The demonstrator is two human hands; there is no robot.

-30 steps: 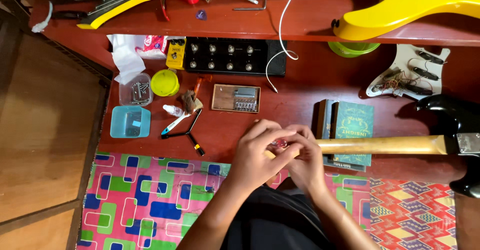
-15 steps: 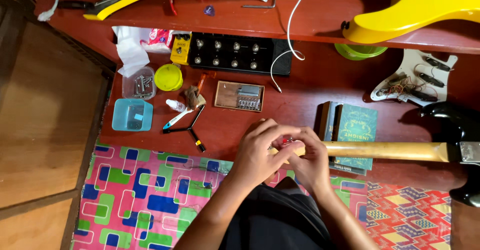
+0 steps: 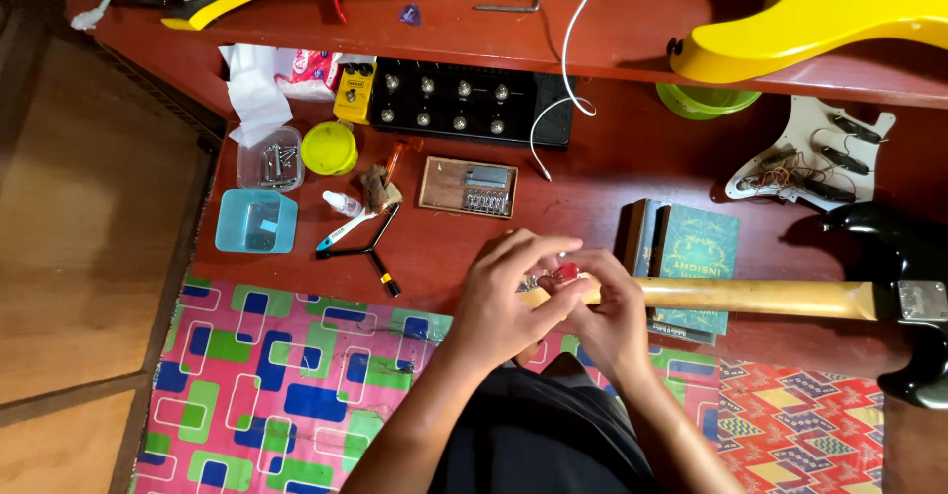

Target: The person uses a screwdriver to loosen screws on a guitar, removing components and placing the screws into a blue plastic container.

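Your left hand [image 3: 513,292] and right hand [image 3: 612,306] close together around a small red tool [image 3: 565,273] at the head end of the guitar neck [image 3: 750,298] — which lies across the green books [image 3: 691,257]. Keep the neck pressed flat there and turn in small steps — fingertips hide exactly what the tool grips.

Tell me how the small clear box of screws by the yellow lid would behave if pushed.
The clear box of screws looks like light, thin plastic, so it would probably slide easily on the smooth red floor. It seems to be open on top, so a hard shove might spill the loose screws. Low and squarish, it is unlikely to tip.
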